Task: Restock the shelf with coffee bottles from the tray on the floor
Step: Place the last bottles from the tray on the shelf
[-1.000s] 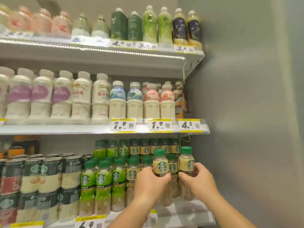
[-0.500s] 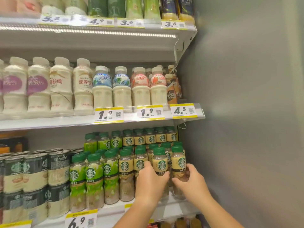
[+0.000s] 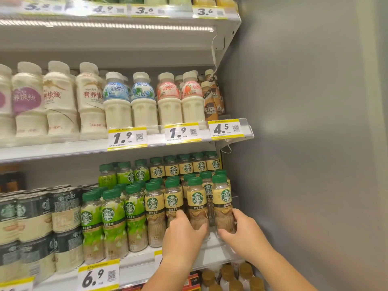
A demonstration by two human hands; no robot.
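Two coffee bottles with green caps and cream labels stand at the right end of the lower shelf point(image 3: 212, 252). My left hand point(image 3: 184, 234) is wrapped around the base of the left coffee bottle point(image 3: 197, 201). My right hand point(image 3: 241, 232) grips the base of the right coffee bottle point(image 3: 223, 198), close to the grey side wall. Both bottles are upright, their bases hidden by my fingers. More of the same bottles fill the rows behind and to the left. The tray on the floor is out of view.
Green-label bottles point(image 3: 109, 215) and stacked cans point(image 3: 31, 215) fill the left of the same shelf. White milk drink bottles point(image 3: 117, 106) line the shelf above. A grey wall point(image 3: 304, 143) bounds the right side. Brown-capped bottles point(image 3: 228, 274) sit on the shelf below.
Both hands have pushed the two bottles deeper onto the shelf and slid lower on them. The camera has moved closer and tilted down.
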